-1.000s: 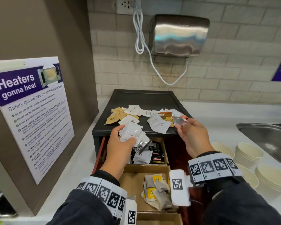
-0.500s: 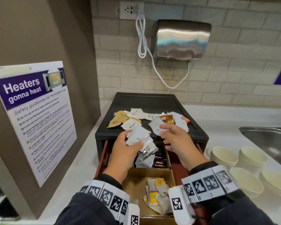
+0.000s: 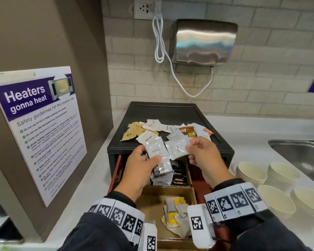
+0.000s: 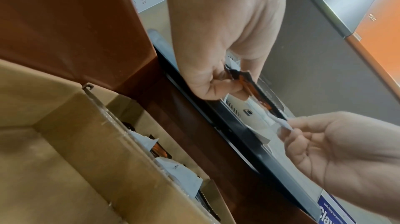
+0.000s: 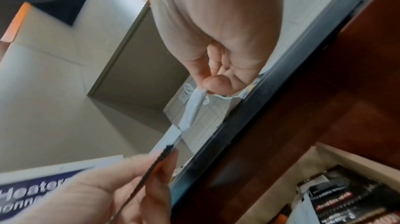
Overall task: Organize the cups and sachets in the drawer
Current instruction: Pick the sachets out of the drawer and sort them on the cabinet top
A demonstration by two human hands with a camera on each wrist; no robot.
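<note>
Left hand: the left hand (image 3: 140, 167) clamps a fanned stack (image 3: 157, 156) of sachets, thumb on top; at least three show, white ones above a black-and-silver one. Their print is too small to read.
Right hand: the right hand (image 3: 202, 154) pinches one white sachet (image 3: 178, 148) by its right edge between thumb and fingers; its left edge meets the stack.
Where: both hands hold their sachets above the open drawer (image 3: 194, 175), at the front edge of the black box (image 3: 163, 111).
Drawer: red-brown, with two cardboard trays showing. The far tray (image 3: 188, 175) holds black sachets with red lettering and white ones. The near tray (image 3: 152, 205) holds a small heap of tan and yellow tea-bag packets (image 3: 176, 214).
Box top: a loose spread (image 3: 158, 127) of roughly a dozen and a half sachets, mostly white, several tan, one orange foil, one red and white. One white sachet reads "White Sugar".
Cups: four stacks of cream paper cups (image 3: 250, 172) on the white counter, right of the box, beside a steel sink (image 3: 297, 151).
Poster: the poster (image 3: 38, 127) on the left panel reads "Heaters gonna heat" and "Safety guidelines for microwave use".
Wall: one steel hand dryer (image 3: 203, 40), its white cord plugged into a socket (image 3: 147, 8).
</note>
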